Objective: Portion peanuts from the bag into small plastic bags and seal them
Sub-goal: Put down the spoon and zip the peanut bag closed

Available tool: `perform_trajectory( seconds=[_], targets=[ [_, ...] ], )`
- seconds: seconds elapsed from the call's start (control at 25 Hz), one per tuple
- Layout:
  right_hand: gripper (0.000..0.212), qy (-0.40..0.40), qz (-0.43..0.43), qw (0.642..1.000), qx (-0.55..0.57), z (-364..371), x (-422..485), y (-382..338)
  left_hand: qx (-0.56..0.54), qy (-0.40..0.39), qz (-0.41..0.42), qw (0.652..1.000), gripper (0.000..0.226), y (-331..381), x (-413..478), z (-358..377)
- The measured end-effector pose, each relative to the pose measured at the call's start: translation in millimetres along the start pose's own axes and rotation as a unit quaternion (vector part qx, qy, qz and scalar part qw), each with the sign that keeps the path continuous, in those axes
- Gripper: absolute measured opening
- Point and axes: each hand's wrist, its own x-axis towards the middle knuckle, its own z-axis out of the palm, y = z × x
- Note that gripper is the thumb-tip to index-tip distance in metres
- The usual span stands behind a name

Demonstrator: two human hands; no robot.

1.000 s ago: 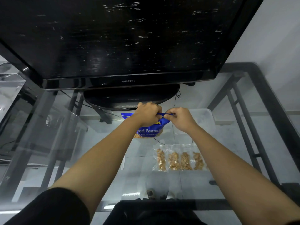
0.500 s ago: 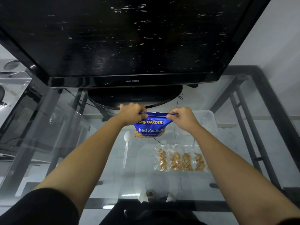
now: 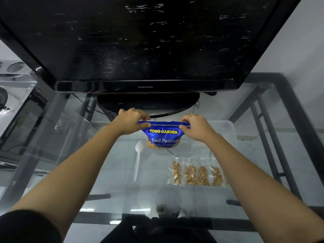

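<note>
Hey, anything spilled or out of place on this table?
Nothing stands out. No loose peanuts on the glass table; four small bags lie in a neat row beside the spoon; left hand and right hand pinch the top of the peanut bag.

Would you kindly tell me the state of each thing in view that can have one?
peanut bag: upright, top edge pulled flat between both hands.
left hand: pinches the bag's top left corner.
right hand: pinches its top right corner.
small plastic bags: four, filled, lying flat side by side on the glass table.
spoon: lying empty on the table.
television: screen dark.
</note>
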Motion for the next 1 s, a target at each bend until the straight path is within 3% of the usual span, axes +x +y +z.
perform_trajectory(
  seconds=[0.24, 0.4, 0.72, 1.0],
  targets=[
    [0.020, -0.008, -0.032, 0.998, -0.054, 20, 14, -40, 0.006, -0.016, 0.053, 0.998, 0.029, 32, 12, 11],
    [0.019, 0.004, -0.006, 0.999, -0.045, 22, 17, -43, 0.007, 0.032, 0.044, 0.998, 0.026, 29, 10, 16],
    [0.024, -0.004, 0.006, 0.999, -0.040, -8, 1, 0, -0.063, 0.060, 0.013, 0.996, 0.024, -8, -3, 16],
    [0.022, -0.010, -0.019, 0.998, -0.058, -8, -4, 12, -0.060, 0.071, 0.063, 0.994, 0.025, -13, -10, 13]
  ],
)
